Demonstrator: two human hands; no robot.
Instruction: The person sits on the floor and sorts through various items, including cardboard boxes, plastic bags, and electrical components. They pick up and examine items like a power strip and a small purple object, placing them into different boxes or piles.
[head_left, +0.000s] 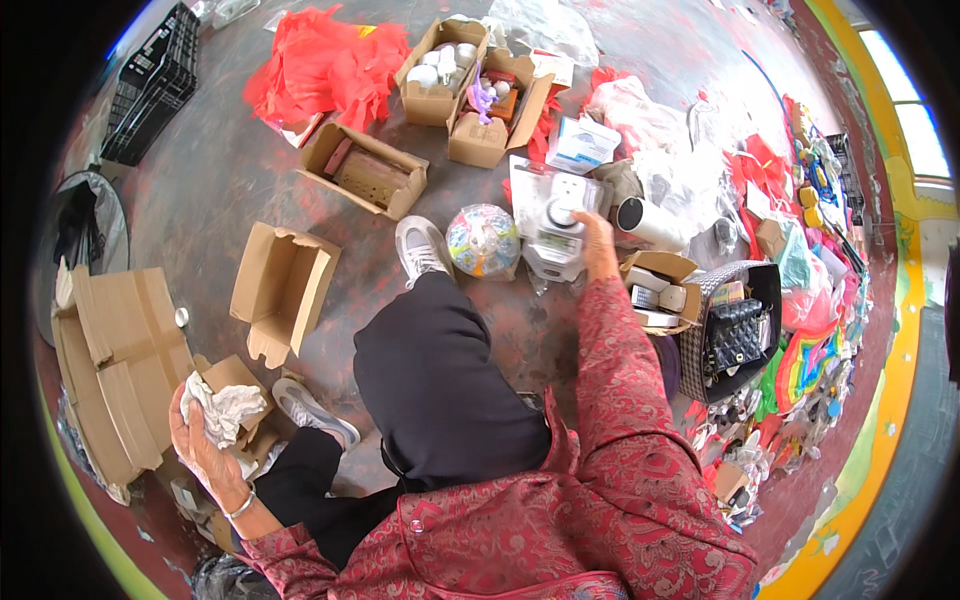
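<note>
My left hand (201, 442) is shut on a crumpled piece of white paper or cloth (223, 407), above torn cardboard at the lower left. My right hand (596, 238) reaches forward to a clear plastic blister pack (551, 259) with a white device with a round dial inside; its fingers touch the pack, but whether they grip it cannot be told. Left of the pack sits a round, multicoloured wrapped bundle (484, 241). To its right lies a white cylinder (651, 223) with a dark end. A small open carton (690, 315) holding white boxes stands beside my right forearm.
Cardboard boxes stand ahead, one with white bulbs (433, 69). An open carton (279, 289) is by my shoe. Red fabric (322, 71) lies at the top left, near a black crate (150, 90). A houndstooth basket (701, 322) holds a black quilted bag (735, 337); mixed clutter lines the right.
</note>
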